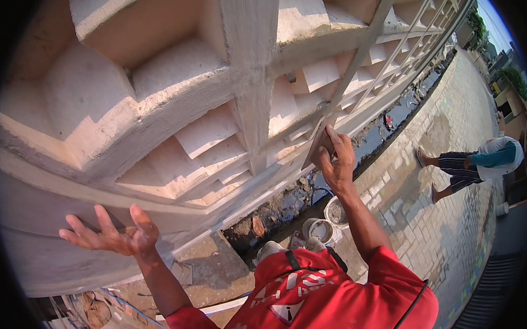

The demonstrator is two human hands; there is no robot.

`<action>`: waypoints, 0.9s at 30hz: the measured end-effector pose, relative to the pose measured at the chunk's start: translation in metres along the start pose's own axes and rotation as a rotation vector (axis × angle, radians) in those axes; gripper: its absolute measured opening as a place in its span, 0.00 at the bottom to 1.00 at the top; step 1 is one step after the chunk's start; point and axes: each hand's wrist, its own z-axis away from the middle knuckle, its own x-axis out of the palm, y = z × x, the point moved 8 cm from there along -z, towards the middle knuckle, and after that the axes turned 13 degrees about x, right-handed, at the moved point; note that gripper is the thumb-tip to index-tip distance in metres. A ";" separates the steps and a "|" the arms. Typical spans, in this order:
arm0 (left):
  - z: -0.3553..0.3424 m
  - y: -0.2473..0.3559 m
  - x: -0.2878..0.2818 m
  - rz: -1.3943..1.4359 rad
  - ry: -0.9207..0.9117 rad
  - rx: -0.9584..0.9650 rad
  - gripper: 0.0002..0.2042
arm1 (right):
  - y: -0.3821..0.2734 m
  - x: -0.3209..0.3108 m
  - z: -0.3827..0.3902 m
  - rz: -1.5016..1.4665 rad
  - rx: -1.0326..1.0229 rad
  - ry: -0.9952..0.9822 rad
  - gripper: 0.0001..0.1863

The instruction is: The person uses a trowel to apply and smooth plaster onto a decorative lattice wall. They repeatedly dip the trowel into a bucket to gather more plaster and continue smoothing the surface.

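Note:
My left hand [112, 233] rests flat against the low curved band of the plastered wall [173, 80], fingers spread, holding nothing. My right hand [336, 156] grips a flat plastering float [320, 146] and presses it against a slanted rib of the wall's relief. The wall has stepped, recessed panels and a grey upright strip of fresh plaster [255, 95]. My red shirt [315, 302] fills the lower middle.
A bucket of mortar [336, 211] and a white bowl [321, 229] stand on the ground below. A dark wet ditch [384, 125] runs along the wall's foot. Paved bricks [451, 216] lie right; another person [478, 163] walks there.

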 end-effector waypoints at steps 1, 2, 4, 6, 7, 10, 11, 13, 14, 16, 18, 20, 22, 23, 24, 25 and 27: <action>-0.001 0.001 0.001 0.004 0.006 -0.004 0.26 | -0.001 0.001 -0.008 0.000 -0.001 0.020 0.29; -0.003 0.003 0.002 0.007 0.009 -0.002 0.25 | -0.003 0.004 -0.014 -0.001 -0.003 0.039 0.29; -0.004 0.004 0.004 0.008 0.012 -0.004 0.25 | -0.003 0.020 -0.010 -0.014 -0.068 0.031 0.29; -0.005 0.006 0.004 0.011 0.016 0.018 0.25 | 0.007 0.029 0.009 0.051 -0.034 -0.047 0.29; -0.004 0.004 0.003 0.002 0.013 0.026 0.25 | 0.009 0.028 0.014 0.099 -0.020 -0.109 0.31; -0.001 0.001 0.001 -0.017 0.000 0.024 0.25 | -0.004 -0.011 0.014 0.124 0.077 -0.241 0.30; -0.001 0.000 0.002 -0.014 0.011 0.015 0.25 | -0.015 -0.030 0.006 0.186 0.106 -0.227 0.29; -0.001 0.002 0.001 -0.004 0.026 0.008 0.25 | -0.039 -0.052 -0.013 0.326 0.036 -0.312 0.27; -0.001 0.003 0.002 0.004 0.030 0.007 0.25 | -0.050 -0.057 -0.021 0.378 0.028 -0.367 0.26; -0.001 0.002 0.002 -0.001 0.046 0.011 0.24 | -0.064 -0.058 -0.038 0.467 -0.004 -0.476 0.25; -0.001 0.002 0.002 0.007 0.053 0.010 0.23 | -0.072 -0.056 -0.048 0.512 -0.004 -0.517 0.24; 0.000 0.002 0.002 0.011 0.058 0.005 0.23 | -0.075 -0.050 -0.056 0.545 -0.023 -0.572 0.24; 0.000 0.001 0.003 0.020 0.063 0.003 0.23 | -0.078 -0.045 -0.062 0.532 -0.090 -0.591 0.23; 0.000 0.001 0.003 0.020 0.064 0.000 0.23 | -0.078 -0.042 -0.065 0.525 -0.123 -0.601 0.23; 0.000 0.001 0.004 0.020 0.065 0.002 0.23 | -0.076 -0.040 -0.067 0.521 -0.128 -0.607 0.23; 0.000 0.001 0.003 0.020 0.067 0.004 0.23 | -0.073 -0.037 -0.069 0.517 -0.133 -0.612 0.24; -0.001 0.001 0.003 0.025 0.069 -0.002 0.24 | -0.070 -0.033 -0.072 0.505 -0.136 -0.631 0.24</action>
